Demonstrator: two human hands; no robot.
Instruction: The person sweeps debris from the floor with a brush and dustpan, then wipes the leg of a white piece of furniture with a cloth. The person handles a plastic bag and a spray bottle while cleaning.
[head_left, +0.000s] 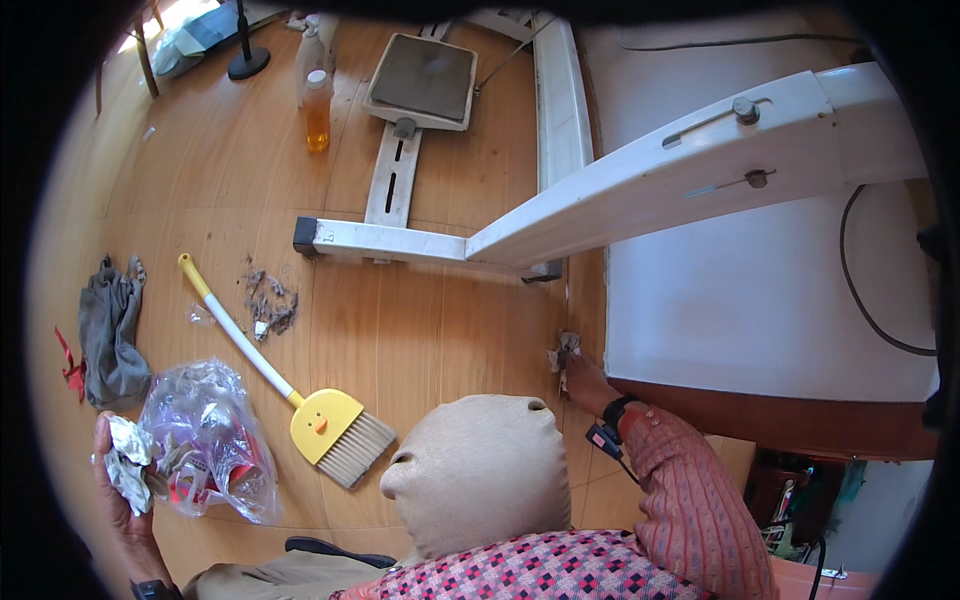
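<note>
My left hand holds a wad of crumpled white and grey tissue at the left. Beside it on the floor lies a clear plastic bag with purple, red and white contents. At the right, my right hand grips a crumpled, dirty piece of tissue against the floor, close to the wall's foot. A yellow chick-faced hand broom with a white and yellow handle lies between my hands, bristles towards my knee. Past its handle is a small heap of grey lint and dust.
A white metal sewing machine stand with a foot pedal stands ahead, its slanted leg reaching right. An orange liquid bottle and a white spray bottle stand beyond. A grey cloth lies far left. A wooden cabinet edge is at right.
</note>
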